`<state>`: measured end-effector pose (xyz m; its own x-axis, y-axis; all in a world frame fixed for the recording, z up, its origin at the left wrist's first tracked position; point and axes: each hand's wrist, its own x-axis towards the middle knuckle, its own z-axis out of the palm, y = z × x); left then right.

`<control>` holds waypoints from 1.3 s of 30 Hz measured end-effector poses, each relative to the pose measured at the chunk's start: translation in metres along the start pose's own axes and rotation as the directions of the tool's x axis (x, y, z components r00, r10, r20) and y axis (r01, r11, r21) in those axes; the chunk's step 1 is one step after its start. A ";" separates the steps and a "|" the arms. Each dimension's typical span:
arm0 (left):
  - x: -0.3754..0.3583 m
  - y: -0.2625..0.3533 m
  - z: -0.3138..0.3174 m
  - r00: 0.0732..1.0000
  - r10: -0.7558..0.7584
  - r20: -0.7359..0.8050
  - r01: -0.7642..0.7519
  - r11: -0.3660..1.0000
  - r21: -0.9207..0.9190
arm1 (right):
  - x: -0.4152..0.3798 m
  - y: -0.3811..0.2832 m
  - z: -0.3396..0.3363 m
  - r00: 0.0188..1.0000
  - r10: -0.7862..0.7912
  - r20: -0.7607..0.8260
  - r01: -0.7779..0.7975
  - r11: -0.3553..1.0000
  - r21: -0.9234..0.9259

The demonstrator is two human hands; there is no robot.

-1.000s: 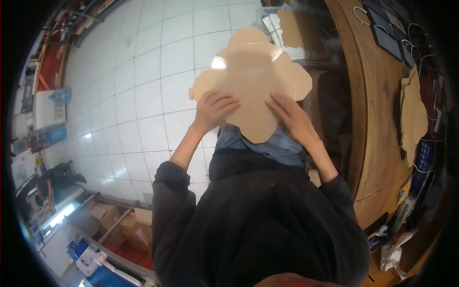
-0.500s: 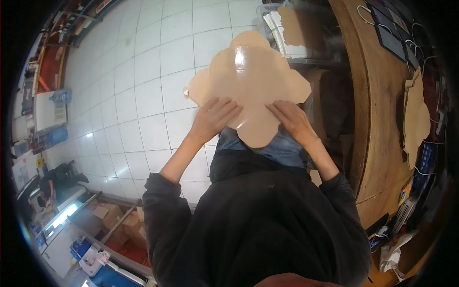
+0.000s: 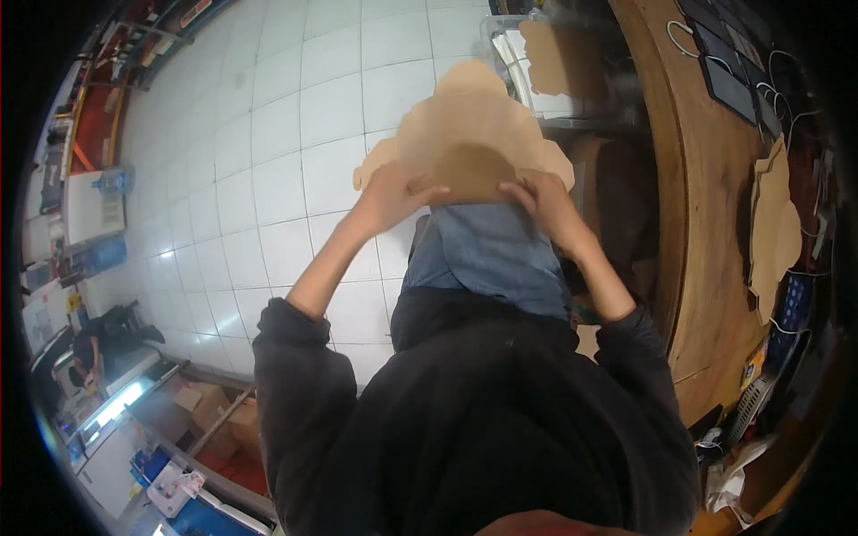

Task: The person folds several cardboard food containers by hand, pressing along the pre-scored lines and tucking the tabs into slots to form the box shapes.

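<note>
jeans [image 3: 492,255] nearest, and here are both hands just past the knees: left hand [image 3: 391,195] and right hand [image 3: 547,205], curled fingers pinching the folded near edge of the tan cardboard sheet [image 3: 469,121], flap doubled over; beyond it, a plastic bin [image 3: 498,40] beside the wooden desk [image 3: 675,179].

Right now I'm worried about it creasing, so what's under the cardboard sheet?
Jeans show right up to the near edge of the cardboard sheet, and floor tiles past its left side. Whatever lies directly beneath is covered.
</note>
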<state>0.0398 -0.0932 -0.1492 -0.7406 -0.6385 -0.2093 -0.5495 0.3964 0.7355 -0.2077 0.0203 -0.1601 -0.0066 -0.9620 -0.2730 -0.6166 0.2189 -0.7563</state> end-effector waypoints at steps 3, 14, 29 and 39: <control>-0.019 -0.005 0.014 0.965 0.253 -0.070 -0.245 0.963 0.108 | -0.032 0.011 0.019 0.875 -0.434 -0.216 0.415 0.901 -0.130; -0.020 -0.009 -0.005 0.971 0.216 -0.100 -0.225 0.970 -0.091 | -0.055 0.018 0.006 0.956 -0.191 -0.221 0.203 0.979 0.028; -0.021 0.027 -0.013 0.974 -0.020 -0.224 -0.019 0.985 -0.171 | -0.042 -0.005 -0.002 0.933 -0.169 -0.318 0.187 0.982 0.026; -0.015 0.142 -0.108 0.363 0.860 -0.359 -0.528 0.508 0.681 | -0.111 -0.085 -0.070 0.913 -0.177 -0.368 0.356 0.785 0.506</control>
<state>0.0147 -0.0988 0.0282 -0.6024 -0.1283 0.7878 -0.1515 0.9874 0.0449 -0.2094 0.0970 -0.0238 -0.1861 -0.9771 0.1034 -0.0879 -0.0882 -0.9922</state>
